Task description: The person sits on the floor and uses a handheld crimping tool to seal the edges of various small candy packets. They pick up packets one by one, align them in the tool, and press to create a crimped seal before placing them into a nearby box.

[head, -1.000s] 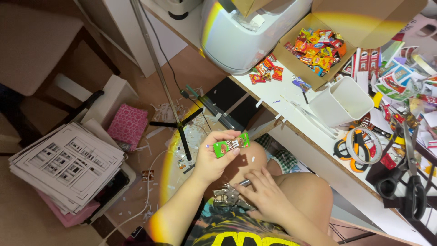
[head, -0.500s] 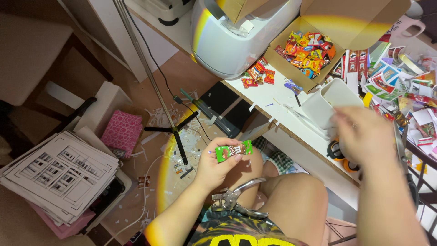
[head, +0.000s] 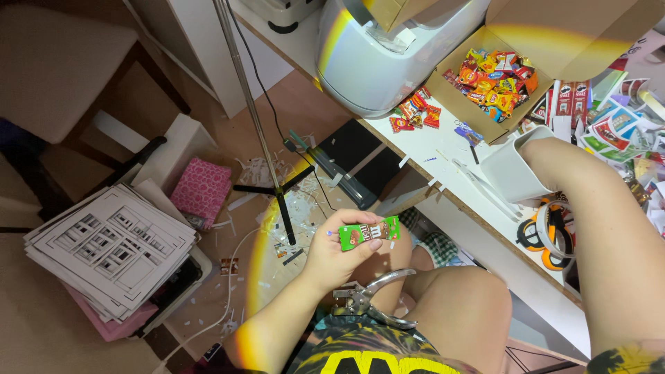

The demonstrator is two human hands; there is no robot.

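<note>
While the left hand (head: 339, 256) still pinches the small green candy packet (head: 368, 233), the right arm has reached past the white plastic cup (head: 509, 170); its hand is hidden, grip unknowable.

Left hand (head: 341, 253) raised, fingers pinched, right arm outstretched

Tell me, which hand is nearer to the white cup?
Right. Its forearm passes right beside the white cup, the hand itself out of view; the left hand holds a green packet below the desk.

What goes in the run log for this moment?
left hand: holds green candy packet | right hand: hidden in white cup | metal punch: on lap
</note>
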